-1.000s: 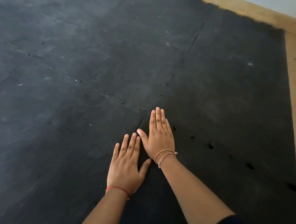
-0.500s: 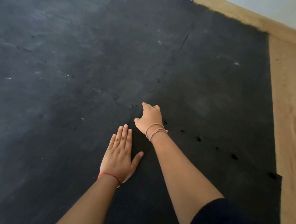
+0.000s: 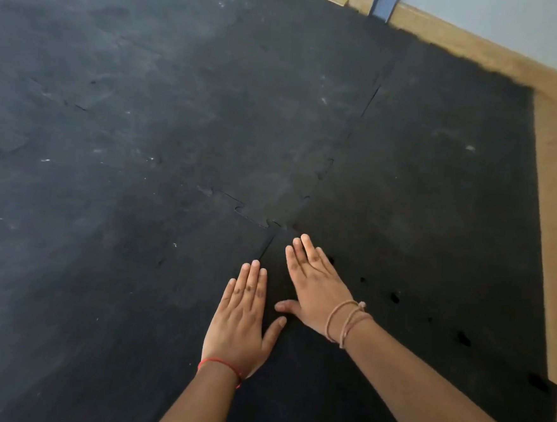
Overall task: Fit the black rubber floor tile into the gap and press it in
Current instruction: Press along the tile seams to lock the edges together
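A: From the head camera, where does the black rubber floor tile [image 3: 342, 363] lie?

B: It lies flat on the floor, under both hands, with the jigsaw seam [image 3: 256, 219] just beyond the fingertips. Its left edge runs up as a thin dark line to that seam.

A: And the right hand [image 3: 314, 286]?

B: It is spread flat, palm down, on the tile's far corner just short of the seam, fingers together and slanting up-left, thumb stretched out sideways. It grips nothing. Tan cords [image 3: 345, 321] circle its wrist.

A: The left hand [image 3: 243, 320]?

B: Also flat and holding nothing, palm down, nearer the camera than the seam, fingers straight and close together. It lies across the tile's left edge, thumb angled toward the right thumb, the two nearly touching. A red thread [image 3: 220, 365] sits on that wrist.

A: What lies right of the seam?

B: A row of dark holes [image 3: 394, 297] along the joint with the neighbouring tile, then bare wooden floor [image 3: 556, 230].
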The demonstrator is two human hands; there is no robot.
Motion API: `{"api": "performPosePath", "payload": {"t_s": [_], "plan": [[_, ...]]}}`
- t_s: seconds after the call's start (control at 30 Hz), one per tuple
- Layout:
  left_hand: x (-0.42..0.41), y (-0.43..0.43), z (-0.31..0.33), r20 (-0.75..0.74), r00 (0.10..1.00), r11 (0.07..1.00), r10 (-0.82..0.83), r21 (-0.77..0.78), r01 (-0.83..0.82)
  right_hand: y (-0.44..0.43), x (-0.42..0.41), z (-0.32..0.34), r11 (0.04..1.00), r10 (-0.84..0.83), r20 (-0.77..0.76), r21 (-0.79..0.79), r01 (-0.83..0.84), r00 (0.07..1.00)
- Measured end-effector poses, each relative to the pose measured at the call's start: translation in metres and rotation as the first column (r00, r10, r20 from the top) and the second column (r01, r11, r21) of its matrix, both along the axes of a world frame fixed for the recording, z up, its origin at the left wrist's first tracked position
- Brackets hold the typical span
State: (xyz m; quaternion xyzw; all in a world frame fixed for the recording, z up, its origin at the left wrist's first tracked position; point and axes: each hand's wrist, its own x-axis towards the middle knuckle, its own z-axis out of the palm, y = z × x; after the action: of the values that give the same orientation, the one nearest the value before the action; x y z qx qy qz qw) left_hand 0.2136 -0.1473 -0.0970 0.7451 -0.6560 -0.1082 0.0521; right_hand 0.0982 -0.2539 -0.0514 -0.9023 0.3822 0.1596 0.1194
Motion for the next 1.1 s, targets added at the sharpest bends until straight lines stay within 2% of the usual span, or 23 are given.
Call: {"api": "performPosePath", "payload": {"t_s": [0.07,0.17,0.27,0.33,0.47,0.53,0.67,0.9,1.1], "plan": [[0.000,0.000,-0.002,0.013,1.000,1.000,0.001,-0.026,0.000,0.000,0.005,-0.001,0.998,0.032,-0.100,-0.048,-0.037,0.994],[-0.001,0.001,-0.009,0.003,1.000,0.996,0.014,-0.089,-0.014,-0.018,0.016,0.002,0.997,0.069,-0.226,0.000,-0.071,0.972],[-0.002,-0.001,-0.012,0.004,1.000,0.997,0.014,-0.077,-0.014,-0.030,0.027,0.002,0.995,0.100,-0.338,0.063,-0.083,0.936],[-0.002,-0.001,-0.010,0.015,1.000,0.999,0.006,-0.033,-0.006,-0.030,0.033,0.002,0.994,0.100,-0.360,0.075,-0.079,0.927],[-0.001,0.001,-0.005,0.014,1.000,1.000,0.000,0.019,0.000,-0.019,0.023,0.004,0.993,-0.028,-0.248,0.105,0.056,0.968],[-0.001,-0.003,-0.001,0.029,0.999,0.999,-0.030,0.024,0.029,-0.004,0.003,-0.002,0.992,-0.105,-0.157,0.057,0.115,0.982],[0.006,-0.014,0.001,0.109,0.972,0.978,-0.208,0.037,0.205,0.035,-0.029,-0.021,0.989,-0.137,-0.028,-0.059,0.135,0.990],[0.012,-0.021,-0.009,0.093,0.959,0.963,-0.268,-0.002,0.270,0.021,-0.031,-0.022,0.994,-0.106,-0.028,0.025,0.107,0.994],[0.010,-0.024,-0.004,0.086,0.959,0.963,-0.269,0.055,0.265,0.017,-0.029,-0.017,0.989,-0.128,-0.034,0.065,0.130,0.991]]}}
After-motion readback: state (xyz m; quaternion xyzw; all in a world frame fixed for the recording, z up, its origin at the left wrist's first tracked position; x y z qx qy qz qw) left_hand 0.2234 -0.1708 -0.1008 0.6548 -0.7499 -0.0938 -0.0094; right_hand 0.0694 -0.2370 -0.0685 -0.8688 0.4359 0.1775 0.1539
